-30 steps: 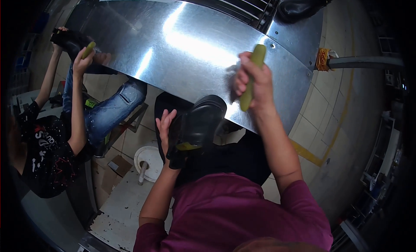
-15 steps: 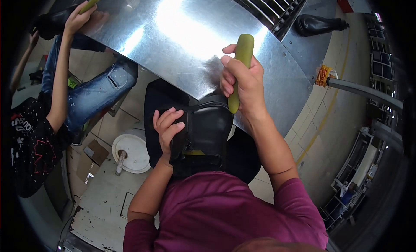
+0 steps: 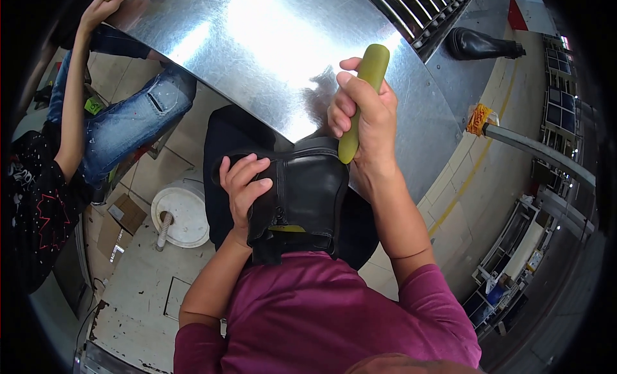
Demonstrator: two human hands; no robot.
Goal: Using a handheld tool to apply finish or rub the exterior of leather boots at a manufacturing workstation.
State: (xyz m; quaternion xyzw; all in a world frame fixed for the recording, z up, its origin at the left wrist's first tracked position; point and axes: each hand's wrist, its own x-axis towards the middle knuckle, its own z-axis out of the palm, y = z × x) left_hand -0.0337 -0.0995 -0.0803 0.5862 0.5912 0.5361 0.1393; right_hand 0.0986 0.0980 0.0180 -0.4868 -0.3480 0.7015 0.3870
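Both hands are busy on a black leather boot [image 3: 302, 194] that rests in the person's lap against the near edge of the steel counter [image 3: 257, 46]. Their left hand [image 3: 243, 181] is clamped over the boot's side beside the zip, fingers curled round the shaft to steady it. Their right hand [image 3: 365, 117] is clenched round an olive-green stick-shaped tool [image 3: 363, 97], held upright with its lower tip touching the boot's top edge. To my eye the step in hand is working or rubbing that upper rim of the boot with the tool; the next stroke seems to call for a firm brace from the left hand and a steady press downward along the leather, without letting the tip slip off the rim.

Largest around them is the shiny counter, bare near the boot, with a slatted rack [image 3: 430, 14] at its far corner. To the left sits a co-worker in torn blue jeans [image 3: 132, 120], whose raised hand [image 3: 103, 7] grips a similar green tool over the counter. A second black boot [image 3: 479, 45] lies on a grey surface beyond the rack. A white bucket lid [image 3: 183, 210] and a small cardboard box [image 3: 125, 213] lie on the floor. Nothing crowds the stroke except the counter edge just beside the right hand.
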